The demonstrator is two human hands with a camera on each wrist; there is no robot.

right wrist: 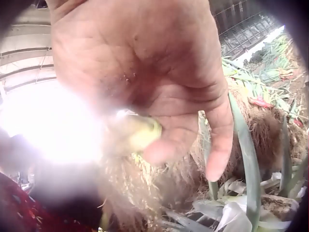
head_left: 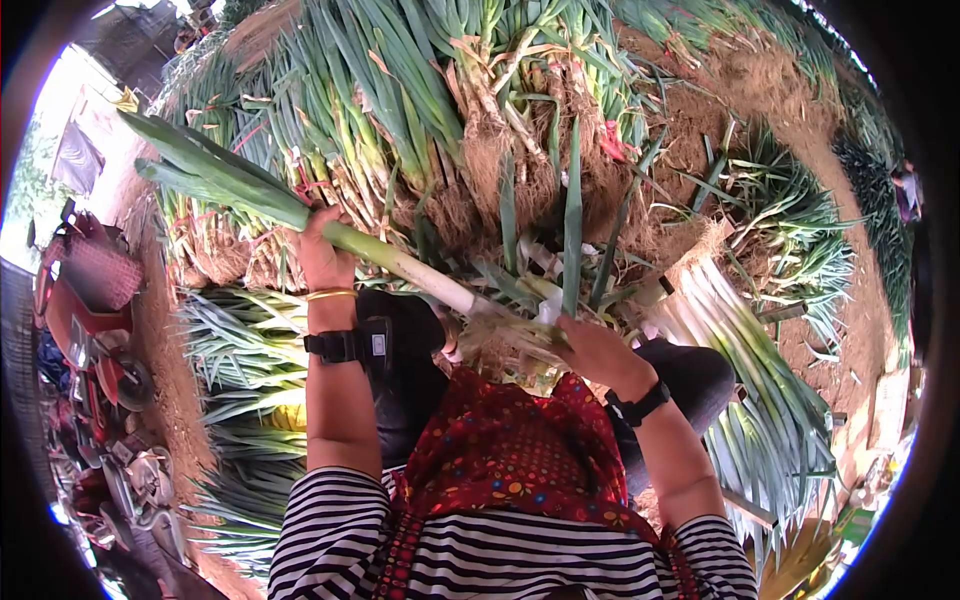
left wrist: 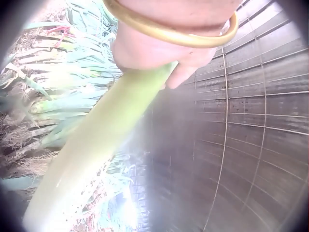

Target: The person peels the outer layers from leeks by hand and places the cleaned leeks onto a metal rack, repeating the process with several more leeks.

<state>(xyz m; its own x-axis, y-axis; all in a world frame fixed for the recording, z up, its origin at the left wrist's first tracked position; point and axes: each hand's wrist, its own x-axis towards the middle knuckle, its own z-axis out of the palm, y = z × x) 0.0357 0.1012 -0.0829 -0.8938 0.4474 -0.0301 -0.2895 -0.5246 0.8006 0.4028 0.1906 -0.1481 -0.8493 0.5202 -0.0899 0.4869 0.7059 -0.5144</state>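
A long leek [head_left: 405, 265] slants across the head view, its green leaves up at the left and its pale root end near the lap. My left hand [head_left: 326, 255] grips it around the lower green part; in the left wrist view the leek's thick stalk [left wrist: 101, 121] runs down from the fist. Close to the root end is my right hand [head_left: 600, 352], bent at the wrist. The right wrist view shows its palm [right wrist: 145, 63] with fingers loosely extended downward. Beside those fingers, the leek's root end [right wrist: 145, 135] is blurred and partly covered.
Tied leek bundles [head_left: 390, 90] with brown roots stand ahead. Trimmed leeks [head_left: 740, 350] lie in a pile at right, and more leek leaves [head_left: 245, 340] at left. Loose leaves and peelings [head_left: 535, 280] lie before the lap. A red motorbike [head_left: 85, 300] stands far left.
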